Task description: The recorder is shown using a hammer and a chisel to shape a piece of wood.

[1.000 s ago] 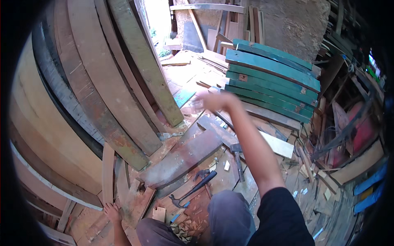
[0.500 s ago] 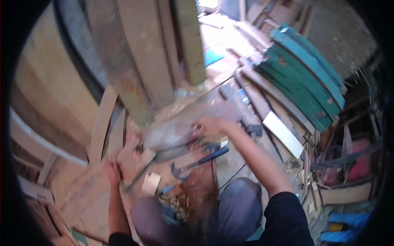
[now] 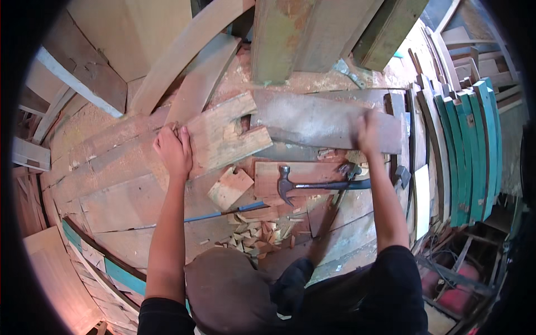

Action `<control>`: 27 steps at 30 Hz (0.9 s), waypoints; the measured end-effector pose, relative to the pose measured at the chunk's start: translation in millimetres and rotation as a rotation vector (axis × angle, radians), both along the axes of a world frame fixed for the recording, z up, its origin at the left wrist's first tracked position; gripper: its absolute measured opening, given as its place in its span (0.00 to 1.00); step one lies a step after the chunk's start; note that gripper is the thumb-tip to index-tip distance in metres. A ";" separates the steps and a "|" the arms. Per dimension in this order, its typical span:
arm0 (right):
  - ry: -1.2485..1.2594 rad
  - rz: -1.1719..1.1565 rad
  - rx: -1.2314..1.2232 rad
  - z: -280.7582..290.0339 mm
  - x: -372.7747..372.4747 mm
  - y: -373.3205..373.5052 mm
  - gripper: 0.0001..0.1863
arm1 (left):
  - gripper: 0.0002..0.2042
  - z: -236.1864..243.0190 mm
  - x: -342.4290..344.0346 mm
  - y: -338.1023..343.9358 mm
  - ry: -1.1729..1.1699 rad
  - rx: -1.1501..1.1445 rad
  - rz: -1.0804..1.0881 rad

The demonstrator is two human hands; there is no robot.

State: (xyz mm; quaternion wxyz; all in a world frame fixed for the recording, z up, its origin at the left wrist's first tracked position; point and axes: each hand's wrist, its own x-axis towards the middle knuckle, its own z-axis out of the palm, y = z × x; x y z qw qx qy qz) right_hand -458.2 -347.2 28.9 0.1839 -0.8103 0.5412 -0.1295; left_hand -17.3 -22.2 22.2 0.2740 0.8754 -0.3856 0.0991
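The fingers of my left hand (image 3: 174, 149) are bent and closed on the left end of a pale, rough board (image 3: 223, 134) with a notch cut in its right end. My right hand (image 3: 365, 131) is over the right part of a dusty grey-brown plank (image 3: 301, 114), its fingers smeared by motion. Just below them a claw hammer (image 3: 318, 184) lies across a short board (image 3: 268, 173), with another metal tool head (image 3: 349, 170) partly behind it. A small notched offcut (image 3: 229, 187) lies left of the hammer, above a scatter of wood chips (image 3: 257, 237).
Upright planks (image 3: 312, 39) and leaning sheets (image 3: 106, 33) line the far side and left. Teal-painted boards (image 3: 469, 151) stand in a row at the right beside a white strip (image 3: 421, 201). Tangled scrap and red objects (image 3: 452, 279) sit lower right.
The view has turned downward over the floor. My right hand has dropped from out in front onto the grey-brown plank, and my left hand has shifted to the notched board.
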 end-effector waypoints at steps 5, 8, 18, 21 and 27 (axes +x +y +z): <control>-0.173 -0.574 -0.391 -5.7 3.0 4.0 0.43 | 0.16 -2.8 7.2 8.5 0.005 0.000 0.009; 0.401 -0.352 -0.177 -32.4 95.8 75.3 0.43 | 0.16 -11.2 9.7 10.4 -0.041 -0.016 0.019; 0.028 0.719 -0.271 14.2 164.4 107.4 0.37 | 0.15 -3.3 6.8 8.9 -0.020 0.008 0.032; 0.146 0.809 -0.331 25.5 168.4 84.0 0.41 | 0.14 -5.1 6.1 5.3 -0.009 -0.004 0.006; 0.215 1.214 -0.276 17.9 182.6 78.7 0.45 | 0.15 -7.8 9.4 9.1 -0.054 -0.040 0.012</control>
